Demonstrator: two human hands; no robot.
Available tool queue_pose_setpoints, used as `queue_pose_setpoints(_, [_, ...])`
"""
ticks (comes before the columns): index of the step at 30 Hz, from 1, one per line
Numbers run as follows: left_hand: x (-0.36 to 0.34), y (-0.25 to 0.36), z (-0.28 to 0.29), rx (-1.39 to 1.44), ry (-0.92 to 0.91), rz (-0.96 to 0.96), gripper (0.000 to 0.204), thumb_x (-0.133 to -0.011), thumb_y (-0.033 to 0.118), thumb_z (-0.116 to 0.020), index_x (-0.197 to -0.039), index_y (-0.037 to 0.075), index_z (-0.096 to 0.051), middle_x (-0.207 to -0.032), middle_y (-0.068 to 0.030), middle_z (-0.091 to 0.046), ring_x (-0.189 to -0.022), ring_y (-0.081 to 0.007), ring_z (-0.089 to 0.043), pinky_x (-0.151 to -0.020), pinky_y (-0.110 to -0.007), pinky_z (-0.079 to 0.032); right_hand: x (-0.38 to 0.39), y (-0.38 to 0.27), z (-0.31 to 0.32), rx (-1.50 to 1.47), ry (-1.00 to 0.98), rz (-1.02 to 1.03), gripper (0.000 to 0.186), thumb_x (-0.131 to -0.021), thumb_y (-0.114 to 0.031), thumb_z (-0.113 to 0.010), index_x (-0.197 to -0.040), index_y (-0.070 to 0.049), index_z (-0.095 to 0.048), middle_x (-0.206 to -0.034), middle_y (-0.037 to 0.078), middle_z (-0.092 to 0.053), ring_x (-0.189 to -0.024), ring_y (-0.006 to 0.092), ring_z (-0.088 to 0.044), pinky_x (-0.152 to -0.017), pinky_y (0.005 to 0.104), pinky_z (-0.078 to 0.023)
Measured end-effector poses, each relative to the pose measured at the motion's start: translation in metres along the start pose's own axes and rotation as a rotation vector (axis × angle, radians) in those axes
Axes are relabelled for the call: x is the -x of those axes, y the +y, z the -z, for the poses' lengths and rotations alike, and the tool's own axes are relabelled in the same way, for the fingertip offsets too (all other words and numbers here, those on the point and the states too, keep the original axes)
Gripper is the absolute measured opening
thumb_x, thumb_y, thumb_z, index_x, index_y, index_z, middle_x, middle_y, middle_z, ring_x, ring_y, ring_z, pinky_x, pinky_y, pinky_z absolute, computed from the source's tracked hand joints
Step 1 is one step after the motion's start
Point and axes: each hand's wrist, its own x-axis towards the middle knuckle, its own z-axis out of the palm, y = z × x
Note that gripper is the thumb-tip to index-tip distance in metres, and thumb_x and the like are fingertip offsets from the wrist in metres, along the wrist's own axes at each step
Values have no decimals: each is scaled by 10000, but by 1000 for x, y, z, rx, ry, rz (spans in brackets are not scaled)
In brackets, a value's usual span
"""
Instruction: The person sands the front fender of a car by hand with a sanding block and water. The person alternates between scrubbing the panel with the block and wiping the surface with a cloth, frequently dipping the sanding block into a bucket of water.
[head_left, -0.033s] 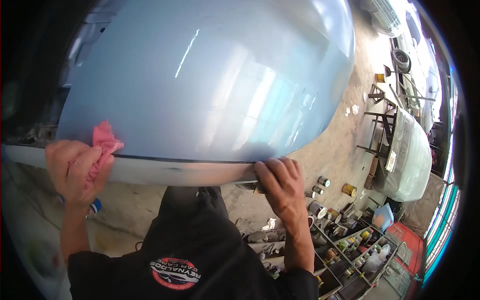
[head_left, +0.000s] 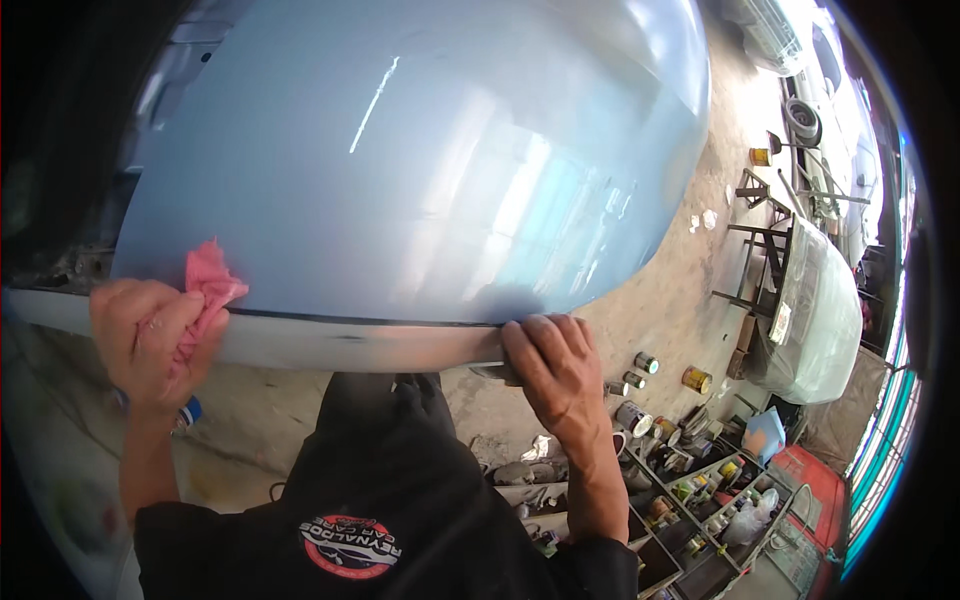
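My left hand (head_left: 150,345) is closed around a crumpled pink cloth (head_left: 208,278), whose upper end sticks out between thumb and fingers. It rests at the left part of a light grey car fender (head_left: 310,342), beside the dark gap along the blue-grey hood (head_left: 330,210). Farther right, my right hand (head_left: 553,372) curls its fingers over the fender's upper edge. A thin dark grey piece (head_left: 490,372) pokes out under these fingers, against the fender's side; most of it is hidden, so its kind is unclear.
Paint cans (head_left: 697,379) stand on the concrete floor at right. Below them is a compartmented shelf (head_left: 690,530) crowded with bottles and tins. A plastic-wrapped car panel (head_left: 820,320) leans on a dark metal stand (head_left: 765,245). A blue-capped bottle (head_left: 190,412) shows below my left hand.
My right hand has slid slightly left along the fender's edge, with the thin dark grey piece under it. The left hand and the pink cloth have stayed in place.
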Motion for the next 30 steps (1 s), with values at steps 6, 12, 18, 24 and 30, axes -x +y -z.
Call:
queue_pose_setpoints(6, [-4, 1, -1, 32, 33, -3, 401, -776, 134, -928, -1111, 131, -708, -991, -40, -623, -859, -269, -553, -733, -399, -465, 0, 17, 4, -32, -17, 38, 552, -746, 61, -743, -1282, -11, -632, -1119, 149, -675, -954, 339, -672, -829, 450, -554])
queue_pose_setpoints(12, [-1, 2, 1, 60, 6, -4, 387, -787, 83, -911, -1112, 75, -700, -1012, -79, -624, -875, -293, -563, -738, -423, -475, -2, 19, 12, -105, -110, 34, 350, -831, -48, -662, -1180, -18, -657, -1161, 145, -648, -1040, 368, -642, -897, 490, -548])
queue_pose_setpoints(18, [-1, 3, -1, 85, 27, -5, 392, -784, 92, -915, -1112, 84, -700, -1011, -79, -623, -879, -292, -565, -733, -423, -474, -42, 0, 18, -220, -128, 182, 397, -788, -52, -694, -1184, -17, -685, -1130, 100, -666, -999, 293, -651, -847, 395, -577])
queue_pose_setpoints(24, [-6, 6, -4, 93, 1, -19, 388, -783, 96, -917, -1107, 84, -703, -1012, -78, -630, -877, -290, -571, -716, -423, -468, -33, 6, 18, -226, -109, 101, 462, -700, 23, -787, -1154, -40, -731, -1042, 109, -700, -876, 307, -704, -740, 415, -593])
queue_pose_setpoints(30, [-2, 2, 2, 58, -8, -15, 391, -783, 90, -916, -1108, 72, -700, -1017, -84, -638, -882, -289, -581, -719, -425, -474, -6, 37, 18, -222, -107, 61, 532, -671, 3, -796, -1196, -43, -725, -1098, 114, -688, -937, 299, -702, -781, 414, -604])
